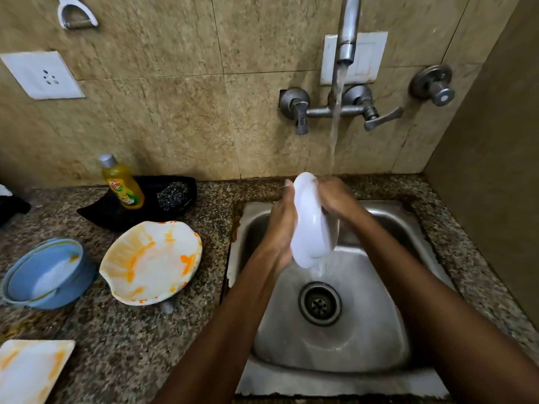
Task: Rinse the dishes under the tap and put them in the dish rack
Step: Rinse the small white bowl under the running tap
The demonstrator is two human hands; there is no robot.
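Both forearms reach in from the lower edge and converge over the steel sink point(379, 330), wrists raised above the basin.

White dish point(312, 223): held on edge, nearly vertical, over the back half of the sink, its top rim just under the stream of water point(335, 126) falling from the tap point(348, 30). Water runs off its lower edge toward the drain point(320, 303).

Left hand point(281, 225): pressed along the dish's left face, fingers extended upward against it, fingertips reaching near the top rim, heel of the hand near the lower rim. Fingers look straight, supporting rather than wrapped.

Right hand point(335, 199): on the opposite face, near the upper part, fingers bent over the surface and gripping it. Details of the fingertips are hidden behind the dish.

Counter point(131, 345), left of the sink: white plate point(151, 262) smeared orange, lying just beside the sink edge. Blue bowls point(46, 274) stacked farther left, residue inside. A square white plate point(30, 368) with orange streaks at the lower left corner. Yellow detergent bottle point(122, 182) stands in a black tray point(145, 205) with a steel scrubber point(172, 195), against the tiled wall.
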